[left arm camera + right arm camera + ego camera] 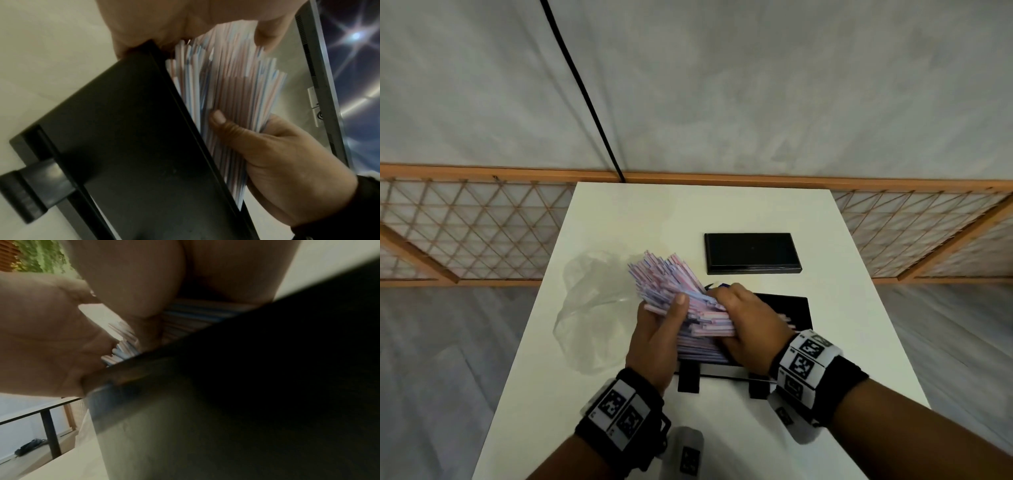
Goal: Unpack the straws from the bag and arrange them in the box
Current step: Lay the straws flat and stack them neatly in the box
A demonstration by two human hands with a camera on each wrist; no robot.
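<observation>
A thick bundle of pink, blue and white striped straws (681, 301) fans out over the left end of the black box (796, 310) at the table's middle. My left hand (659, 337) grips the bundle from the left, thumb on top (220, 120). My right hand (748, 325) curls over the straws' right part, above the box. The straws (226, 91) stand just past the box's wall (144, 146). Striped straws (195, 316) show under my right palm beside the dark box wall (246, 386). The empty clear plastic bag (592, 308) lies crumpled to the left.
The black box lid (751, 253) lies flat behind the box on the white table (654, 212). A black clasp (688, 378) sticks out at the box's near side. A wooden lattice fence (465, 226) runs behind the table.
</observation>
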